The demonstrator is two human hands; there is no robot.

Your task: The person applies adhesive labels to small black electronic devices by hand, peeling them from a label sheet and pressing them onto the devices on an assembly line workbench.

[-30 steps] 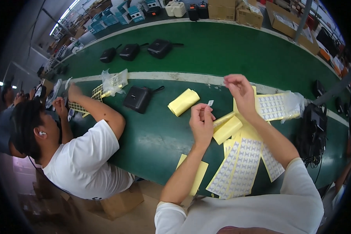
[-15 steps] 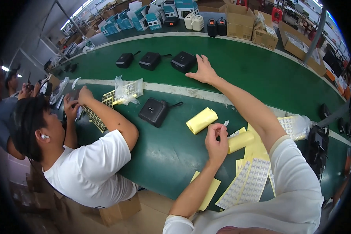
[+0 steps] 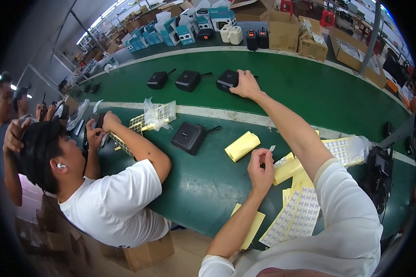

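My right hand (image 3: pixel 248 85) reaches over the green belt, thumb and fingers closed round the right end of a black boxy device (image 3: pixel 227 80). Its underside is hidden. Over the bench, my left hand (image 3: pixel 261 171) pinches a small pale sticker (image 3: pixel 272 148) between thumb and fingertips. Beside that hand lie a rolled yellow backing sheet (image 3: pixel 242 146) and another yellow roll (image 3: pixel 286 171). Sheets of small whitish stickers (image 3: pixel 302 210) spread out below. Another black device with a strap (image 3: pixel 188 138) rests on the bench, left of my left hand.
Two more black devices, one in the middle (image 3: pixel 187 81) and one at the left (image 3: pixel 157 80), sit on the belt. A co-worker in a white shirt (image 3: pixel 111 198) works at my left, holding a dark object. Teal boxes (image 3: pixel 186 34) and cardboard cartons (image 3: pixel 283 32) line the far side.
My right hand has come from beside the rightmost belt device to closing on it. The belt devices and surroundings appear slightly shifted right and down in view. My left hand keeps its sticker.
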